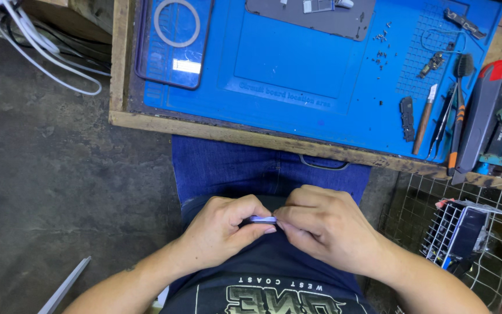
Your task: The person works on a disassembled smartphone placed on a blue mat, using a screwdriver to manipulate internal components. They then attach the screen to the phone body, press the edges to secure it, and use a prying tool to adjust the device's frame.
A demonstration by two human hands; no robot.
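One small flat part point(262, 219), pale lilac with thin edge showing, over the lap, pinched between left hand point(223, 228) and right hand point(326, 227), fingers curled tight. Beyond: one blue mat point(297, 70), one brush point(460, 110), one phone point(175, 40).

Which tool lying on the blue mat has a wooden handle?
The small scraper beside the tweezers: brown wooden handle, pale flat tip. The brush beside them has an orange-and-black handle.

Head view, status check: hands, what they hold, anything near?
Left hand and right hand both pinch a thin pale strip over the lap. Blue work mat ahead, untouched. Nothing between hands.
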